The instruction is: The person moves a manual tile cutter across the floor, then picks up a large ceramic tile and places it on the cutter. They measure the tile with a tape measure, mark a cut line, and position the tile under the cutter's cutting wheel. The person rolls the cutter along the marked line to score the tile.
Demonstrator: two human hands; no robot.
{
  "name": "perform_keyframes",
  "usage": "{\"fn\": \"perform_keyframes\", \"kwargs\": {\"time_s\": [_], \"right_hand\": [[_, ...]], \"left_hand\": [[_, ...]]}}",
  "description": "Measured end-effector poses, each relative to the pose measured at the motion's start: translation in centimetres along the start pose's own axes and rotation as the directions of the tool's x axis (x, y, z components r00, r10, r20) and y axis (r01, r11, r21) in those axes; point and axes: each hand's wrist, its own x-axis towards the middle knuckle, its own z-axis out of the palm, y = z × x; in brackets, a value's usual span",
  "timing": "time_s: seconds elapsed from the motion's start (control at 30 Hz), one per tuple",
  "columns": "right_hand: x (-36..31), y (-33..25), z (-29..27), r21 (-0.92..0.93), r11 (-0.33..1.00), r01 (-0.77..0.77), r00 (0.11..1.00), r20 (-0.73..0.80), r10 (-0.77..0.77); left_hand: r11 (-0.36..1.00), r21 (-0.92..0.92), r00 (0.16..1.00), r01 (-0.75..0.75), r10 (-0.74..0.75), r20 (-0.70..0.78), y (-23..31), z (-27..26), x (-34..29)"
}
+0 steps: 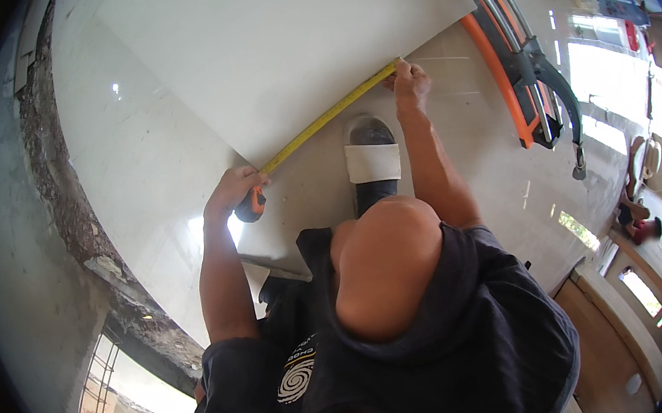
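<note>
A yellow tape measure blade is stretched along the near edge of a large pale tile. At the tile's near left corner, my left hand is closed on the tape measure's black and orange case. My right hand pinches the far end of the blade, close to the tile's right part. The blade runs slantwise from lower left to upper right, nearly straight between both hands. Just below it stands my foot in a dark shoe with a white band across it.
An orange and black tile cutter with metal rails lies at the upper right, beside the tile. Along the left runs a rough broken floor edge. Wooden furniture stands at the lower right. Another person is at the far right.
</note>
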Motion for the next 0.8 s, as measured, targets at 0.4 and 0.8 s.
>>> {"fn": "perform_keyframes", "kwargs": {"time_s": [0.4, 0.8], "right_hand": [[-2.2, -0.2, 0.8, 0.181, 0.982, -0.054, 0.999, 0.011, 0.053], [-2.2, 1.4, 1.9, 0.005, 1.000, -0.015, 0.995, -0.097, 0.016]], "left_hand": [[0.998, -0.063, 1.000, 0.001, -0.002, -0.016, -0.9, -0.8, -0.5], [0.997, -0.076, 1.000, 0.006, -0.006, 0.001, -1.6, -1.7, -0.8]]}}
